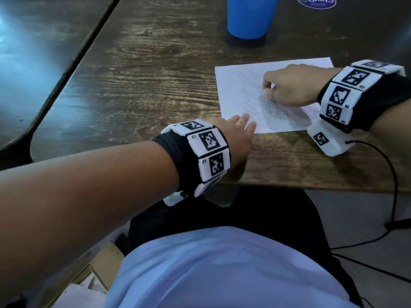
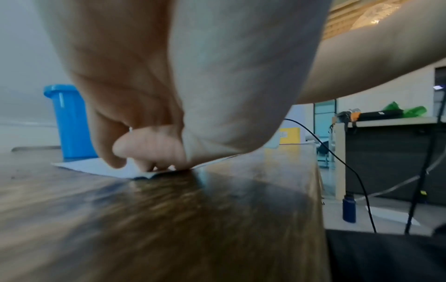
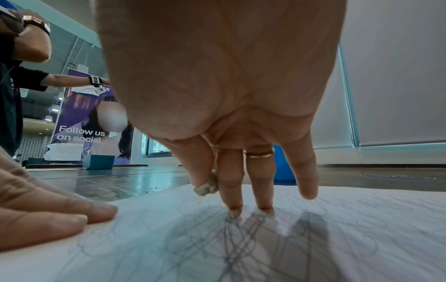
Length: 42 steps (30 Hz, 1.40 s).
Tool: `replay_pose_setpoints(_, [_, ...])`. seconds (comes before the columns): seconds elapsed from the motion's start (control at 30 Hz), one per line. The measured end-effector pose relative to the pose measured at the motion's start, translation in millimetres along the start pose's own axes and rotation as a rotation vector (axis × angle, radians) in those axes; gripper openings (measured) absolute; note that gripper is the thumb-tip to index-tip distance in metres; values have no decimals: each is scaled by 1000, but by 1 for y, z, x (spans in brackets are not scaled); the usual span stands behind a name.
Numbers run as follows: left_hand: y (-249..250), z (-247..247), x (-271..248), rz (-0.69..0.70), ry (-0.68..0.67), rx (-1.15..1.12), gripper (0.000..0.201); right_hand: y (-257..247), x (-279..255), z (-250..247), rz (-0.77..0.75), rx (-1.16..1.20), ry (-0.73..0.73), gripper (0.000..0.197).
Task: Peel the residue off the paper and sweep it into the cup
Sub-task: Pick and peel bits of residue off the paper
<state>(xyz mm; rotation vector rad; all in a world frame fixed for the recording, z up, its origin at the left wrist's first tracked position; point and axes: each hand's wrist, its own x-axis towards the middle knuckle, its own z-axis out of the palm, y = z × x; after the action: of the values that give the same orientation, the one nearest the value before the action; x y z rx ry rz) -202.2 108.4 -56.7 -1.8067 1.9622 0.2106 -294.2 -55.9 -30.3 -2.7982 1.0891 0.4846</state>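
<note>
Only our right-wrist view shows the right hand [image 3: 229, 95] pinching a small whitish lump [image 3: 206, 186] over the scribbled white paper sheet [image 1: 266, 94]; our left hand [image 1: 235, 134] presses it flat-fingered.

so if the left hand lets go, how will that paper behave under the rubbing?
The paper looks like one thin loose sheet, so it would probably slide or crumple. Only the left hand fingers pin its near corner. It lies flat on smooth wood table, likely little grip. The right hand pinches a pale lump.
</note>
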Motion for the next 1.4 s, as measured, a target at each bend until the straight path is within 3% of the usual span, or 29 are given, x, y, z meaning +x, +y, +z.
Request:
replay_pose_setpoints(0.13, [-4,-3,-6,-84,-140,69,55,-1,-2,0,-5,-1,-3,24])
replay_pose_setpoints(0.23, [-10,-7,-10,-43,-87,169,38,-3,-2,-1,-4,0,-4,24])
replay_pose_setpoints(0.33, [-4,-10,-11,-108,-28,63,51,-4,-2,-2,2,-4,3,23])
replay_pose_setpoints(0.43, [2,-5,-10,-32,25,-22,57,-4,-2,-1,8,-5,10,24])
replay_pose_setpoints(0.5, [2,1,-7,-6,0,-11,56,-4,-2,0,8,-4,12,25])
replay_pose_setpoints(0.57, [0,-1,-8,-79,-88,-6,56,-3,-2,0,5,-6,11,24])
replay_pose_setpoints(0.63, [-2,-6,-7,-89,-137,40,49,-2,-1,0,2,-5,6,23])
replay_pose_setpoints(0.73, [-4,-13,-8,-37,-54,96,29,-2,0,0,-2,-8,4,22])
replay_pose_setpoints(0.8, [-1,-13,-3,-61,11,37,40,-2,1,0,-2,-9,6,22])
replay_pose_setpoints(0.93, [5,-4,3,64,32,8,56,1,2,2,2,5,13,22])
replay_pose_setpoints(1.1, [-9,-4,6,-92,-103,67,56,3,2,3,-7,7,11,22])
replay_pose_setpoints(1.2, [-22,-13,-1,-77,-84,146,36,3,3,2,-15,2,13,22])
replay_pose_setpoints(1.3, [-22,-13,0,-128,-27,72,52,2,3,1,-13,-3,15,23])
replay_pose_setpoints(1.4, [-12,-8,-4,-20,-20,82,58,2,2,2,-11,-5,16,23])
